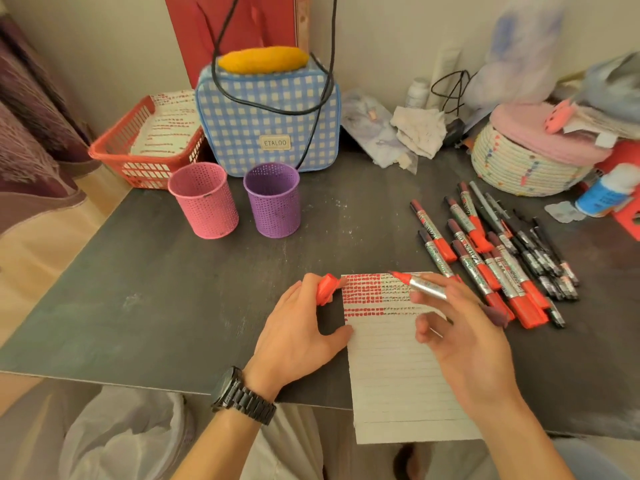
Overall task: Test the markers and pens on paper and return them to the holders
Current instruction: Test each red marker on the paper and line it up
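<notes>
A lined sheet of paper [398,368] lies flat at the near edge of the worktop, overhanging it, its top rows filled with red and dark test dashes. Above its upper edge an uncapped red marker [420,285] with a silver barrel is tilted, tip pointing left, pinched in the right hand [464,341]; its red cap [327,287] is gripped in the left hand [298,330] just beside the paper's top left corner. To the right lie capped red markers [485,258] and black pens [540,258] in a loose pile. The pink holder [204,200] and purple holder [273,200] stand upright side by side farther back.
</notes>
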Demonstrator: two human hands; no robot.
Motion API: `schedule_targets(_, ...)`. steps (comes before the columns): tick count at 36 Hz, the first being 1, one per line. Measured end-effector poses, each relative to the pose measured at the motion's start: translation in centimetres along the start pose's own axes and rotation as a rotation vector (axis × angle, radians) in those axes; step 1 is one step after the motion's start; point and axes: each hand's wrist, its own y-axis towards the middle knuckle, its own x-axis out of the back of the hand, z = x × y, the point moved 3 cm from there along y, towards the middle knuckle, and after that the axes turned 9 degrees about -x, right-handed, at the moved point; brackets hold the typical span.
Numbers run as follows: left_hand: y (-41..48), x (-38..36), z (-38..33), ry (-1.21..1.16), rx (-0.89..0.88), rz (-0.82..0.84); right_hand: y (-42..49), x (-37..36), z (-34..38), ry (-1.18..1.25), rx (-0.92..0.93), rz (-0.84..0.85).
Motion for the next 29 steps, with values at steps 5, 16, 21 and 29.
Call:
schedule_targets(5, -0.5, 1.1, -1.0, -0.275, 0.008, -0.121, -2.1, 2.6, -0.2, 0.046, -0.021, 0.011)
schedule_targets(16, -1.8, -1.1, -5.5, -0.465, -0.056, -0.174, -2.7, 5.6, 0.9, -0.013, 0.082, -0.199)
schedule_targets(21, -2.0, -2.7, -5.7, -0.539, -0.040, -0.211, -2.8, 5.9, 0.6, -0.029, 0.079, -0.192)
schedule_targets(29, -1.9, -2.6, -4.7, -0.529, -0.022, -0.238, -2.8, 6.1, 0.0, -0.146, 0.084, -0.302)
